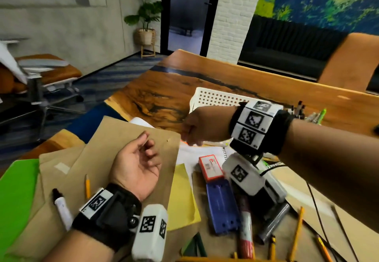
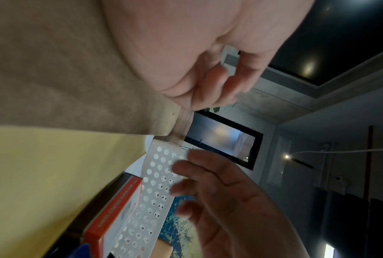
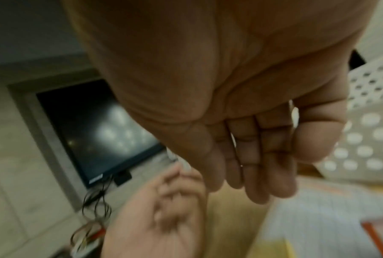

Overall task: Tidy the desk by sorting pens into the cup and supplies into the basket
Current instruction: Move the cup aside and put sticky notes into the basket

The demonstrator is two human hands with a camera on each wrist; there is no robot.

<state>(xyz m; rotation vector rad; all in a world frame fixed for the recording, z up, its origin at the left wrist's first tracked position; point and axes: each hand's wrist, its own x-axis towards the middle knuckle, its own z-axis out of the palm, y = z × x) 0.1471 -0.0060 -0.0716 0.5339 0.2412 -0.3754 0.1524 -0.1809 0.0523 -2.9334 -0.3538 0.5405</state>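
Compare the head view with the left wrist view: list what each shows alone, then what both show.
Head view only: pencils, a white marker, a blue stapler and the pen cup.

Left wrist view only: the dark ceiling with its lights.

Both: the left hand palm up on brown paper, empty; the right hand; the white perforated basket; the orange-edged box.

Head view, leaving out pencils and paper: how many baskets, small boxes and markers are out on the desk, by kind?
Basket: 1
Small boxes: 2, orange-edged and blue
Markers: 2, white with black cap and red-and-white
Total: 5
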